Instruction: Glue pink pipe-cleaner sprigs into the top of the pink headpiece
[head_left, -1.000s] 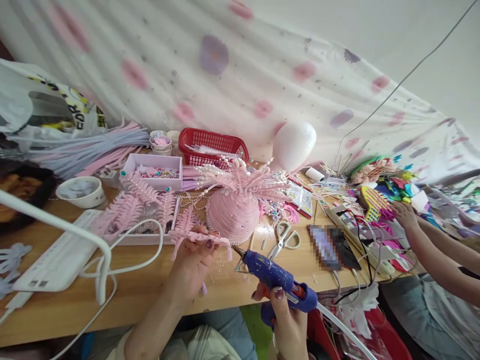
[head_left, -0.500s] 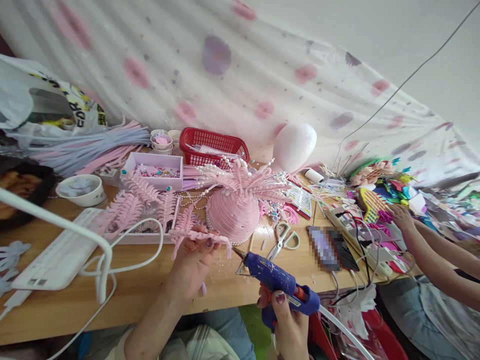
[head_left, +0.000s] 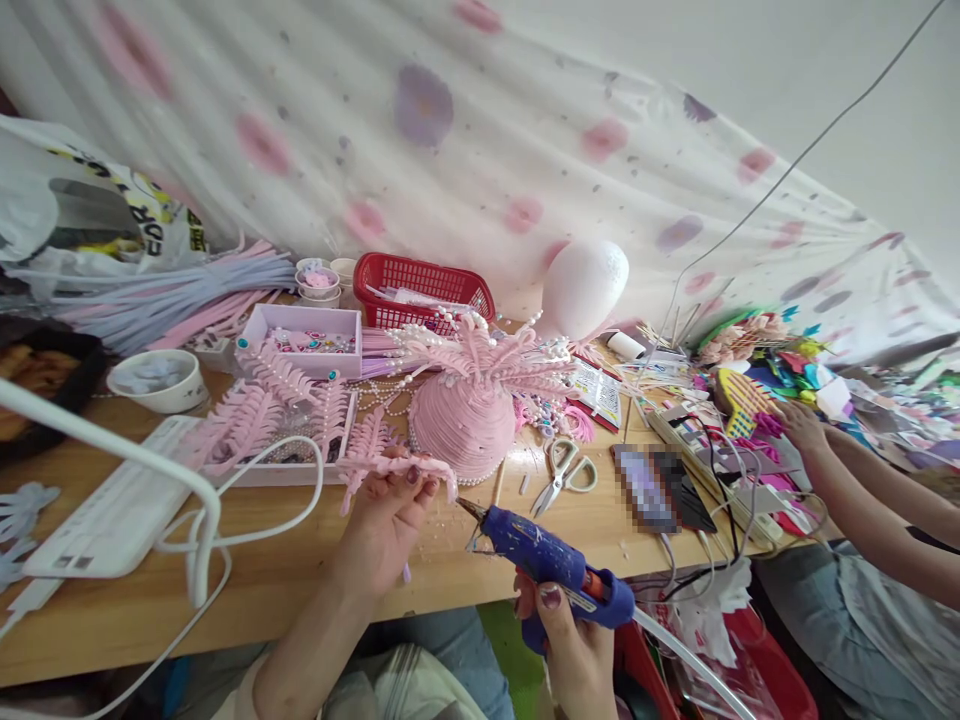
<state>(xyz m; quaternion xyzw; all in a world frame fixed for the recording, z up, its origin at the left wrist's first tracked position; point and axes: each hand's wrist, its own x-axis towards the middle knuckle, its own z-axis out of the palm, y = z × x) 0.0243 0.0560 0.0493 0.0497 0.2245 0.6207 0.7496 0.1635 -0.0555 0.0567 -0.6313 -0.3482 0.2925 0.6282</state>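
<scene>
My left hand (head_left: pixel 386 525) pinches a pink pipe cleaner piece (head_left: pixel 416 466) between thumb and fingers, its free end bent downward. In my right hand (head_left: pixel 574 640) is a blue hot glue gun (head_left: pixel 536 545), gripped by the handle, with a pale glue stick (head_left: pixel 690 660) trailing from its rear. The gun's nozzle points at the bent end, very close to it; whether they touch I cannot tell. Just behind stands a pink dome-shaped headpiece (head_left: pixel 461 425) with pearl sprays and feathery loops on top. Pink feather-shaped pieces (head_left: pixel 247 425) lie to the left.
White-handled scissors (head_left: pixel 562 478) and a phone (head_left: pixel 646 490) lie to the right. A lilac box of beads (head_left: pixel 300 345), a red basket (head_left: pixel 424 290) and a white balloon-like form (head_left: pixel 585 288) stand behind. A white cable (head_left: pixel 202 490) loops at left. Another person's hands (head_left: pixel 806 430) are at far right.
The view has shifted slightly. The pipe cleaner's hanging end now looks shorter and more curled, and the glue gun's nozzle stays close beside it. Both hands keep their holds.
</scene>
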